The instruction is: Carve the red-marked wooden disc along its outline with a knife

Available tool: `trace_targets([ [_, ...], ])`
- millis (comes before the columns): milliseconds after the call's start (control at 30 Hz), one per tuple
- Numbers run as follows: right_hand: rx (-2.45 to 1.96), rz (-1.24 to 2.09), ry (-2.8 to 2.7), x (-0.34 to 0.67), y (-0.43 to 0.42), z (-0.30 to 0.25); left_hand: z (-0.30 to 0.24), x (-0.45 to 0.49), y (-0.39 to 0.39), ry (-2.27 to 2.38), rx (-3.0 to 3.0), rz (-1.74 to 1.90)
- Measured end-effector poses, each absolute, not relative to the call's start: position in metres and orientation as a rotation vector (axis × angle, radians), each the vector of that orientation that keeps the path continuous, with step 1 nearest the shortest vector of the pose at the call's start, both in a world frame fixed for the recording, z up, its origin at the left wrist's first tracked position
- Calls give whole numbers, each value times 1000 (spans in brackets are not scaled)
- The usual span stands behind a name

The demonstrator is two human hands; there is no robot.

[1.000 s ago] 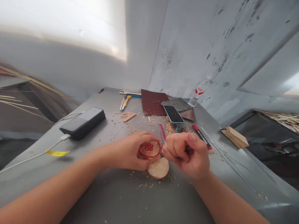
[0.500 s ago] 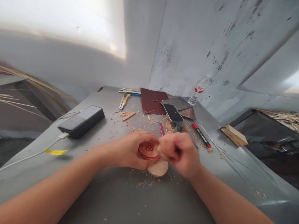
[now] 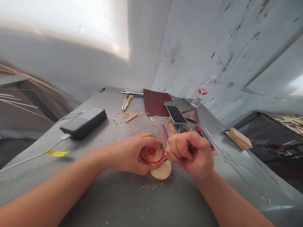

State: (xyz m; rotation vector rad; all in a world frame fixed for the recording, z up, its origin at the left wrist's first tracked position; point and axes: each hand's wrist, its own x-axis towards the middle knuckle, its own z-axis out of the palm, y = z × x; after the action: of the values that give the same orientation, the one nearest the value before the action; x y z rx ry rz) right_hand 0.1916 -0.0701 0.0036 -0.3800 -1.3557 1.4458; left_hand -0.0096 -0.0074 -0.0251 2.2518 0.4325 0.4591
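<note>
My left hand (image 3: 136, 153) is closed around the edge of a small round wooden piece (image 3: 155, 157), tilted up, with a red flower drawn on its face and a red line along its rim. Under it, a pale wood disc (image 3: 161, 171) rests on the table. To the right, my right hand (image 3: 189, 154) is curled in a fist, its fingertips close to the wooden piece's right edge. What those fingers hold is hidden; only a thin dark line shows near them. Just beyond the hands is a narrow magenta strip (image 3: 165, 132).
On the grey table (image 3: 113, 201) are wood shavings, a power bank (image 3: 84, 123) with a white cable, a yellow utility knife (image 3: 127, 102), brown sandpaper (image 3: 155, 102), a phone (image 3: 176, 114), a red-capped marker (image 3: 199, 128), thin wires (image 3: 227, 154) and a water bottle (image 3: 202, 93).
My right hand has moved right and away from the wooden piece, showing more of its red rim. My left hand keeps its hold; the view has shifted slightly.
</note>
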Motion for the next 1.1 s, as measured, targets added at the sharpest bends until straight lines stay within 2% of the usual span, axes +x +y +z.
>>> trace_targets([
  [433,-412,1431,-1381,192,-72,6,-19,-14,-3,579,2153,324],
  [1100,-518,1333,-1318,173,-84,4,-32,9,-13,1023,2047,413],
])
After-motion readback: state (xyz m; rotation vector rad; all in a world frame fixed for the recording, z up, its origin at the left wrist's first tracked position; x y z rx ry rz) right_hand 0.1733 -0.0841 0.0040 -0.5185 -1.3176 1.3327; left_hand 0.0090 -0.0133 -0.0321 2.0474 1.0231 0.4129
